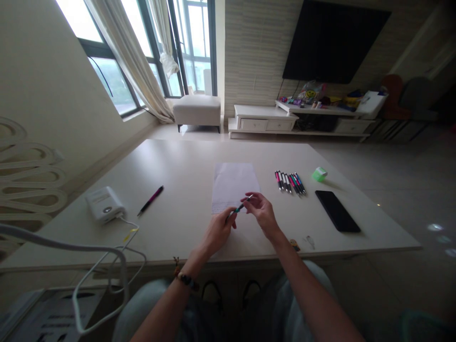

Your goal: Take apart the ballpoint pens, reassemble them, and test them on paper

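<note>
A slim pen (239, 208) with a green part at its middle and a silvery tip is held between both hands over the near edge of a sheet of paper (235, 183). My left hand (220, 229) closes round its lower left end. At the tip end, the fingers of my right hand (262, 211) pinch it. Faint marks cover the near part of the paper. Right of the sheet lies a row of several pens (290, 183) in pink, white, green and blue. One dark pink and black pen (150, 200) lies alone on the left.
On the white table (178, 164) a black phone (337, 211) and a small green and white box (319, 174) lie at the right. A white device (106, 204) with a cable (135, 227) stands left. Small flat items (295, 244) lie near the front edge.
</note>
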`<state>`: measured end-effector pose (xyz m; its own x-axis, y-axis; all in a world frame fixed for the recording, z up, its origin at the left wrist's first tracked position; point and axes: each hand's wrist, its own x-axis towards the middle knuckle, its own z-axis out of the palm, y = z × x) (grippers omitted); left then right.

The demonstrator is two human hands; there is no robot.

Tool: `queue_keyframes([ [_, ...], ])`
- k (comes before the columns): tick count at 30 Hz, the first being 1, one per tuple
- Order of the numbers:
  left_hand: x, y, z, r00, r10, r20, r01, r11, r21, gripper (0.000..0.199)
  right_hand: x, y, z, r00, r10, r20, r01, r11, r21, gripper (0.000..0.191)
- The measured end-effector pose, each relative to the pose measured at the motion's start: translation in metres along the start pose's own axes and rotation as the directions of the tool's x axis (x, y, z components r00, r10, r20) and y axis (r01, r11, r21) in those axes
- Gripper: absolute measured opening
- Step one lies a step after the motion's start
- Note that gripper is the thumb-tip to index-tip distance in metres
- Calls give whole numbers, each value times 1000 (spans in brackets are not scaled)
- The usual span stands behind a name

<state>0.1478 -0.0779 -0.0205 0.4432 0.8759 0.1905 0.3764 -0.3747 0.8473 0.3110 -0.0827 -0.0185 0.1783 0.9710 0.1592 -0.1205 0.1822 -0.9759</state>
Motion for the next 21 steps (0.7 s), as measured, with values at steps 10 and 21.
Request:
queue_keyframes([
  [10, 3, 2, 17, 979, -174, 107, 204, 781, -591, 45, 1, -3, 9, 997, 70, -40, -67, 995, 75, 35],
  [21, 0, 3, 22, 976, -152, 155, 217, 674, -706, 49, -3, -13, 14, 995, 44, -84, -34, 993, 113, 33],
])
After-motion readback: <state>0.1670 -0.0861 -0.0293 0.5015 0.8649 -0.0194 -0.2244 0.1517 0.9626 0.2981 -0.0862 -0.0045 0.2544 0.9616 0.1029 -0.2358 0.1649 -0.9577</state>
